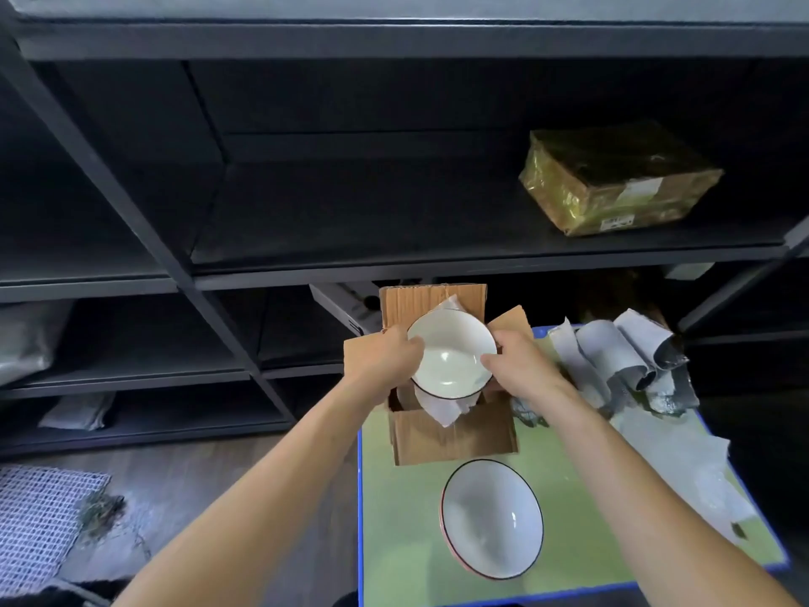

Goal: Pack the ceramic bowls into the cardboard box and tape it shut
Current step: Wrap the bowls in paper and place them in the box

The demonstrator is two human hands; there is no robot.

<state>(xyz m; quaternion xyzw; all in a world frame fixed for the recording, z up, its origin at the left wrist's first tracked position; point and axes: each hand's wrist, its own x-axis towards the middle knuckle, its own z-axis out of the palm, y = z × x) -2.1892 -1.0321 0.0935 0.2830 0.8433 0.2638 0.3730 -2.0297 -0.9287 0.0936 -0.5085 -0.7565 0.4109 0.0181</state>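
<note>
An open cardboard box (451, 435) stands on a small green table (402, 497) with a blue edge. I hold a white ceramic bowl (453, 354) with a dark rim over the box opening. My left hand (392, 354) grips its left rim and my right hand (521, 365) grips its right rim. White wrapping paper (444, 409) sticks out of the box under the bowl. A stack of white bowls (492, 519) with dark rims sits on the table in front of the box.
Crumpled grey-white wrapping paper (621, 357) lies on the table's right side. Dark metal shelving (219, 256) stands behind the table, with a gold-wrapped package (613, 181) on a shelf. A mesh mat (39, 519) lies on the floor at the left.
</note>
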